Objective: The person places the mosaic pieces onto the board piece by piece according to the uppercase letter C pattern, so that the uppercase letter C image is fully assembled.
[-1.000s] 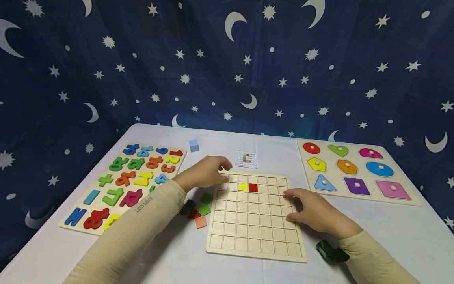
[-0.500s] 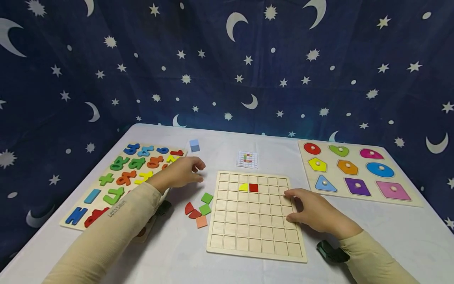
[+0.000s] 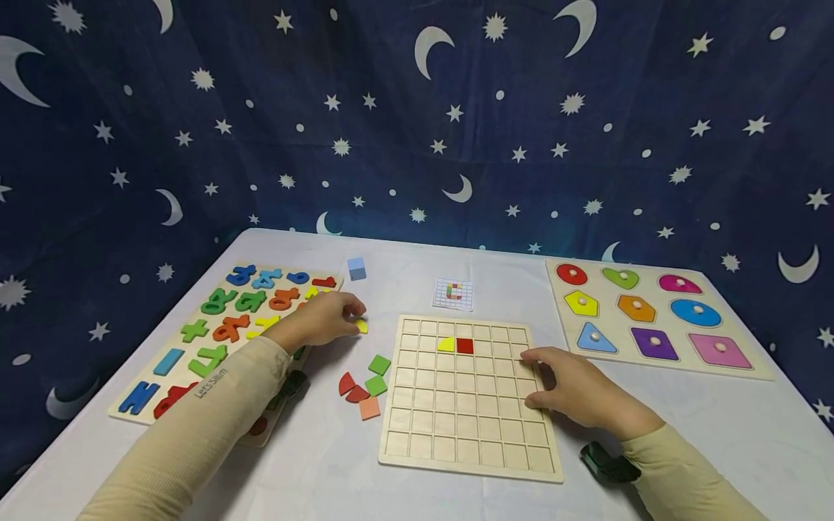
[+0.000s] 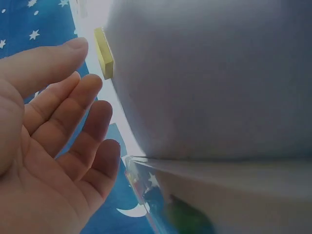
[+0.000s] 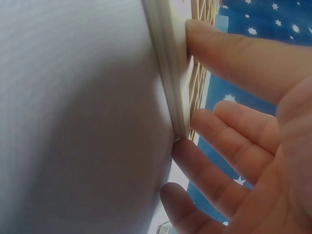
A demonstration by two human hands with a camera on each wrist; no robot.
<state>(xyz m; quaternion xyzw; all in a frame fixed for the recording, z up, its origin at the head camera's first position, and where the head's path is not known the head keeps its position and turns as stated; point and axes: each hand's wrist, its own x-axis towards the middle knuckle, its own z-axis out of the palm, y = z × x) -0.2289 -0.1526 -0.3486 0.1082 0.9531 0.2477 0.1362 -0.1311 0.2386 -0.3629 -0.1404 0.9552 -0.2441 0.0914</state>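
Observation:
A small yellow quarter-circle tile (image 3: 361, 326) lies on the white cloth just beyond the fingertips of my left hand (image 3: 319, 318). In the left wrist view the thumb and loosely bent fingers stand apart, with that yellow tile (image 4: 104, 53) past their tips. My right hand (image 3: 580, 383) rests its thumb and fingertips on the right edge of the wooden grid board (image 3: 469, 434). Seen from the right wrist, the fingers lie loosely along the board's side (image 5: 170, 68). A yellow quarter-circle tile (image 3: 447, 344) and a red square tile (image 3: 465, 346) sit side by side in the grid.
Left of the board lie green tiles (image 3: 376, 386), red tiles (image 3: 347, 383) and an orange square (image 3: 369, 409). A pattern card (image 3: 452, 293) and blue cube (image 3: 356, 268) stand behind. A number-and-letter puzzle (image 3: 169, 362) lies left, partly under my sleeve; a shape puzzle (image 3: 609, 318) lies right.
My left hand has moved left from the board's upper left corner, past the loose tiles. The yellow tile now shows at its fingertips. My right hand has stayed at the board's edge.

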